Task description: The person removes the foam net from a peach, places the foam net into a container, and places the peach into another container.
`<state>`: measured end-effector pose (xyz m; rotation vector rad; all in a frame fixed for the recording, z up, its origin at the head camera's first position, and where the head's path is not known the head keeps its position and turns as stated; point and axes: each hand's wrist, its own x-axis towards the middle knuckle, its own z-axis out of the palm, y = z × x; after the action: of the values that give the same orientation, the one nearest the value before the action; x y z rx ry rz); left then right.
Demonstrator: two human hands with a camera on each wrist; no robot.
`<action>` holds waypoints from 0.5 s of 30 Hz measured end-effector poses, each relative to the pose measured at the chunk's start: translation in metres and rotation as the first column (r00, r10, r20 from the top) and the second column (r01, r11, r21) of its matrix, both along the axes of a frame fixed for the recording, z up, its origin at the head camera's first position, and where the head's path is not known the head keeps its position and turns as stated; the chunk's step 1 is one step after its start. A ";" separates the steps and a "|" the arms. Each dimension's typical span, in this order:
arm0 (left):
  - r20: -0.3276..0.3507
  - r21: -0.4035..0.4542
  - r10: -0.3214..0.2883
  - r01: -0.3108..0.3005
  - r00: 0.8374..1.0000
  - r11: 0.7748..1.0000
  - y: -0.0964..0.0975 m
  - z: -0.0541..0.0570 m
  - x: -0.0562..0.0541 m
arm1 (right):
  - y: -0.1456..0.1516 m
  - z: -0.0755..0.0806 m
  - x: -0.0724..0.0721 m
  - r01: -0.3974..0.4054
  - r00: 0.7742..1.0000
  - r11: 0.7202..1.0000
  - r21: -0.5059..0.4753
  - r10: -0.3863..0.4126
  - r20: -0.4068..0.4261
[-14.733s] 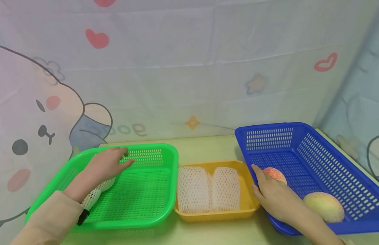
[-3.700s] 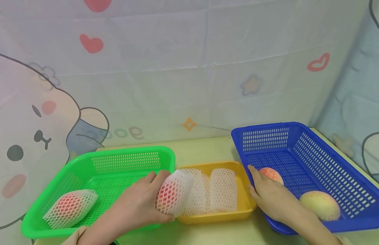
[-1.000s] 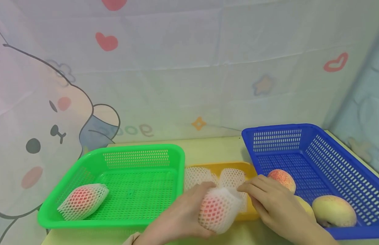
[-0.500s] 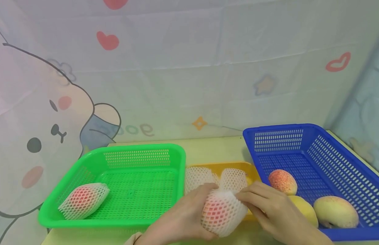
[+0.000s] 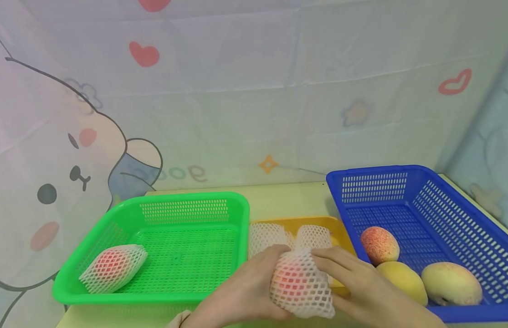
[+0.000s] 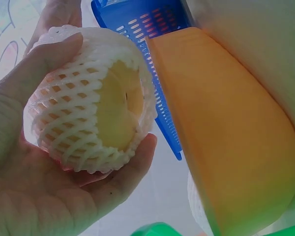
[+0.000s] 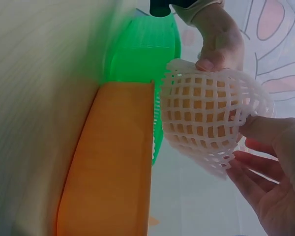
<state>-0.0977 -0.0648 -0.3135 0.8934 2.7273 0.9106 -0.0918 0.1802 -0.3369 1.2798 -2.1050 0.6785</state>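
Left wrist view: showed the fruit (image 6: pixel 115 101) in the upper left of the frame, with a yellow patch peeping bare from the net (image 6: pixel 69 118). Held both in the left hand (image 6: pixel 49 187) with curled fingers. Pinched the net's edge with the right hand (image 7: pixel 282 160). Since half a second ago, opened the net's bunched white end into a loose flap, low in the middle of the head frame. Probably got closer to wrapped, but not finished yet.
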 end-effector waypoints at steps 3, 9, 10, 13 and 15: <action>0.005 0.013 0.006 -0.007 1.000 1.000 0.000 -0.001 0.000 | 0.000 0.001 0.003 0.042 0.998 0.999 0.035 -0.043 0.045; 0.013 0.060 0.008 -0.009 1.000 0.998 0.000 -0.002 0.001 | -0.003 0.005 0.013 0.168 0.974 0.976 0.135 -0.185 0.129; 0.012 0.065 0.006 -0.007 1.000 0.998 0.000 -0.002 0.001 | -0.004 0.006 0.014 0.187 0.968 0.970 0.154 -0.208 0.138; 0.021 0.084 0.003 -0.005 1.000 0.996 0.001 -0.002 0.001 | -0.005 0.007 0.016 0.226 0.954 0.954 0.195 -0.258 0.154; 0.042 0.098 0.008 -0.012 0.999 0.995 0.001 -0.002 0.001 | -0.006 0.007 0.016 0.239 0.949 0.948 0.208 -0.274 0.157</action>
<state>-0.0970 -0.0638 -0.3154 0.8686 2.6747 1.0614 -0.0759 0.1740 -0.3303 1.0397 -2.4832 0.5104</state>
